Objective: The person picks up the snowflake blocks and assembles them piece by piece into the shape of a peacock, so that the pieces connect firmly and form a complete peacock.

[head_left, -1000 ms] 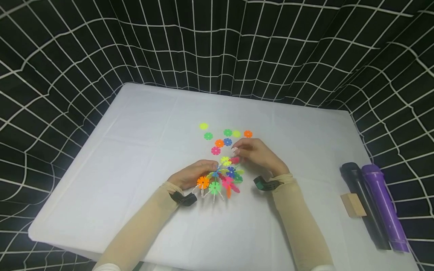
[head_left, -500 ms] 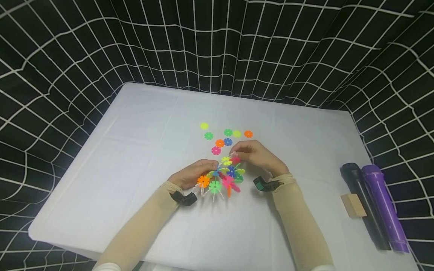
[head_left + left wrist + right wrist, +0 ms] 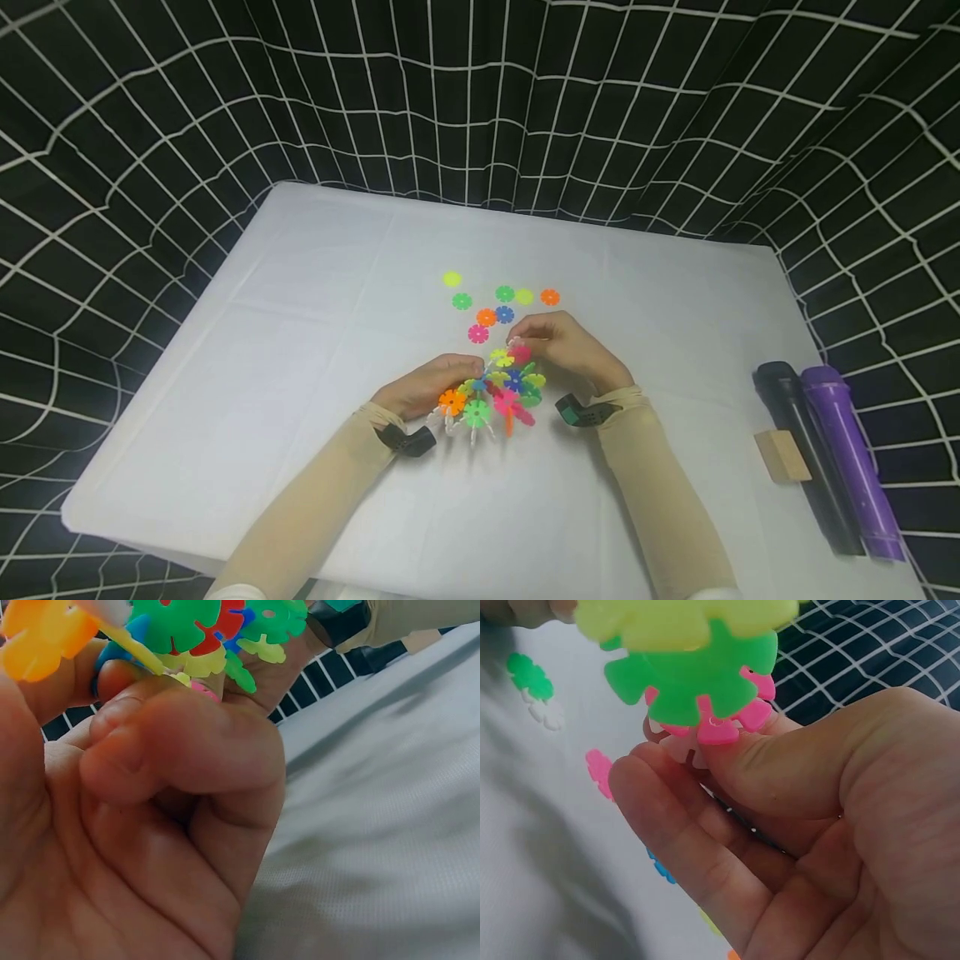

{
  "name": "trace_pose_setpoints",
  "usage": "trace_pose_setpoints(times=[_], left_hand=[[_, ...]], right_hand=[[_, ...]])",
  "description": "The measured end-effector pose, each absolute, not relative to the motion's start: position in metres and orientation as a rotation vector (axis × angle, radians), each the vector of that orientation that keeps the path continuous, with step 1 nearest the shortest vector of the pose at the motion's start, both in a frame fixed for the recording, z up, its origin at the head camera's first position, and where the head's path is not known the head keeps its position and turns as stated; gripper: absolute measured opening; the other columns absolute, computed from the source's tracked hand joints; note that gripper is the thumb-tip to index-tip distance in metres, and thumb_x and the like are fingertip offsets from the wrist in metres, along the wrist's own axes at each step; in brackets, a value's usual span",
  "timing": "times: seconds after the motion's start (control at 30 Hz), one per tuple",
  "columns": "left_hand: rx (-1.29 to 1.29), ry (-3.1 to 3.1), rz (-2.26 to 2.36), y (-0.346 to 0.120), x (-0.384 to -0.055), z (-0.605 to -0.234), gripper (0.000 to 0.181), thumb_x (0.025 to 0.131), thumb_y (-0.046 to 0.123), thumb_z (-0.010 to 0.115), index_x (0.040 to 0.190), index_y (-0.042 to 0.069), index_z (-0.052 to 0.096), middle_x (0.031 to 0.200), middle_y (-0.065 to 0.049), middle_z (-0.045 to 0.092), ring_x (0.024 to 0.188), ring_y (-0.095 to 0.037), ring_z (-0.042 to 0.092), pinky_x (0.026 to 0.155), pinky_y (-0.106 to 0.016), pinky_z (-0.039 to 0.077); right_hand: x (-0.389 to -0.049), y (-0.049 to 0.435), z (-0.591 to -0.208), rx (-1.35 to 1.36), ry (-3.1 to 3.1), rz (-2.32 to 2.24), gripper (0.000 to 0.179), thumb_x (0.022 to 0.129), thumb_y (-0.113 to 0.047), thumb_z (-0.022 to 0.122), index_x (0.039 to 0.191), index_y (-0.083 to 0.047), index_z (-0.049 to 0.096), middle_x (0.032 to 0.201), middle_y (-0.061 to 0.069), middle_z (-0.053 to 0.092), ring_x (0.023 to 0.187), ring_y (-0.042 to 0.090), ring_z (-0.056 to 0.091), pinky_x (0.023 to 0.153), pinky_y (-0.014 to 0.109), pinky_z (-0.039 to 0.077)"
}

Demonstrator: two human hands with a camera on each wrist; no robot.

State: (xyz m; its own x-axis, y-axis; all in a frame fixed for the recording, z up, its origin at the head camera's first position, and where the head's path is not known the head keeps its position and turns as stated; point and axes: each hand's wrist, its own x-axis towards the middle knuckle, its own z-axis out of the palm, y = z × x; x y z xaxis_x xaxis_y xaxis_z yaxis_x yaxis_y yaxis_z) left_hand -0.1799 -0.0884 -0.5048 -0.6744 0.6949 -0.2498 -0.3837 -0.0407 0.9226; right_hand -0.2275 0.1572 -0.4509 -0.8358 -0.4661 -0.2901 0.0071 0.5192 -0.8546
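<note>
My left hand (image 3: 431, 385) grips a many-coloured cluster of interlocked, notched plastic snowflake discs (image 3: 477, 413). Its fingers are curled in the left wrist view, with a blue disc (image 3: 105, 667) at the fingertips and a green disc (image 3: 176, 626) beyond them. At the cluster's far right side, my right hand (image 3: 566, 346) pinches a white snowflake disc (image 3: 679, 746) between thumb and finger. That white disc meets the edge of a pink disc (image 3: 720, 731) on the cluster, just behind a green disc (image 3: 697, 682). Thumb and fingers cover part of the white disc.
Several loose discs lie beyond the hands, among them a pink one (image 3: 477, 334), an orange one (image 3: 550, 297) and a yellow one (image 3: 452, 279). At the right of the white-covered table (image 3: 315, 333) are a black tube (image 3: 813, 467), a purple tube (image 3: 855, 467) and a wooden block (image 3: 782, 456).
My right hand has brought the white disc down and slightly left to the cluster's pink disc. The cluster has shifted slightly in the left hand, which has stayed in place.
</note>
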Motion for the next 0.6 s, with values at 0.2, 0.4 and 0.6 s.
trace_pose_setpoints(times=[0.2, 0.4, 0.6], left_hand=[[0.390, 1.485, 1.805, -0.088, -0.180, -0.506, 0.024, 0.104, 0.025, 0.047, 0.088, 0.022, 0.065, 0.090, 0.009, 0.064, 0.101, -0.012, 0.057, 0.105, -0.030, 0.043], [0.453, 1.463, 1.795, -0.087, -0.180, -0.507, 0.025, 0.105, 0.022, 0.045, 0.090, 0.020, 0.064, 0.092, 0.009, 0.066, 0.100, -0.012, 0.057, 0.103, -0.031, 0.044], [0.477, 1.482, 1.797, -0.085, -0.180, -0.509, 0.023, 0.108, 0.021, 0.042, 0.092, 0.014, 0.057, 0.087, 0.004, 0.054, 0.087, -0.011, 0.053, 0.081, -0.022, 0.047]], right_hand=[[-0.230, 0.160, -0.454, -0.388, 2.257, -1.287, 0.014, 0.097, -0.016, 0.067, 0.106, -0.011, 0.075, 0.105, 0.004, 0.073, 0.104, 0.023, 0.062, 0.102, 0.046, 0.051], [-0.231, 0.162, -0.456, -0.399, 2.247, -1.291, 0.013, 0.097, -0.016, 0.066, 0.105, -0.012, 0.076, 0.104, 0.004, 0.074, 0.102, 0.023, 0.062, 0.101, 0.043, 0.051], [-0.232, 0.168, -0.452, -0.385, 2.277, -1.311, 0.020, 0.099, -0.017, 0.063, 0.115, -0.019, 0.075, 0.117, 0.001, 0.072, 0.111, 0.022, 0.064, 0.103, 0.047, 0.053]])
